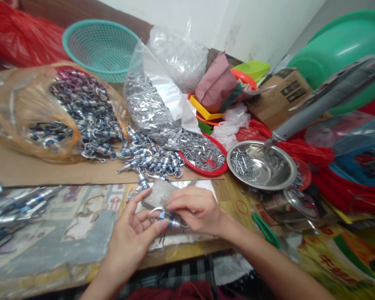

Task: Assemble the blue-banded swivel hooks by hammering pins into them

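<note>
Both hands meet at six o'clock on the tabletop point(81, 225). The left hand point(134, 233) and right hand point(195, 210) pinch one blue-banded metal clip point(165, 217) between their fingertips; one steel bowl point(262, 166) sits at three o'clock.

**Hidden, cropped and blurred**

The small blue-and-silver metal fitting point(165, 217) is partly covered by the right hand point(195, 209). Blurred silver-blue parts point(15, 206) run off the left edge. The big green plastic basin point(340, 46) is cropped at right.
</note>
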A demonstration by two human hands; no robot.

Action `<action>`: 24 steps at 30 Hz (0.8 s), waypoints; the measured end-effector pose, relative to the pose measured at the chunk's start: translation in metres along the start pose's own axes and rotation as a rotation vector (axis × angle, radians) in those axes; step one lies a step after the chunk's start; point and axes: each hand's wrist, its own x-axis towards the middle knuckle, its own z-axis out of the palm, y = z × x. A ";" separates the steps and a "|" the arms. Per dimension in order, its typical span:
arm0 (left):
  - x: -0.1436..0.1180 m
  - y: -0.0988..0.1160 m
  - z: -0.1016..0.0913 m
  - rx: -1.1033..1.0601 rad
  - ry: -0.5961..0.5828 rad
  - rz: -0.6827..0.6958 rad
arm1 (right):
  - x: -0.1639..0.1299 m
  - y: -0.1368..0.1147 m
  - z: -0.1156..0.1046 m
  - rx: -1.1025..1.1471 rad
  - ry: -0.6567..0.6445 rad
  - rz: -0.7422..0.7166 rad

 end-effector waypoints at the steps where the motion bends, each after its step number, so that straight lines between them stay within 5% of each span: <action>1: 0.000 0.000 0.000 -0.004 0.002 0.008 | -0.003 -0.006 0.006 0.001 0.008 -0.062; 12: -0.001 -0.002 0.002 -0.022 0.042 0.037 | -0.024 -0.023 -0.001 -0.307 -0.150 -0.074; 17: -0.001 -0.002 0.001 -0.016 0.027 0.029 | -0.035 -0.028 0.006 -0.221 -0.132 0.112; 20: 0.000 -0.003 0.000 -0.005 0.028 0.012 | -0.042 -0.022 -0.001 -0.168 0.007 0.196; 22: 0.000 -0.004 -0.001 0.004 0.026 0.001 | -0.049 -0.012 -0.010 -0.260 0.084 0.370; 24: 0.001 -0.005 -0.001 0.012 0.020 -0.003 | -0.059 -0.001 -0.018 -0.406 -0.006 0.587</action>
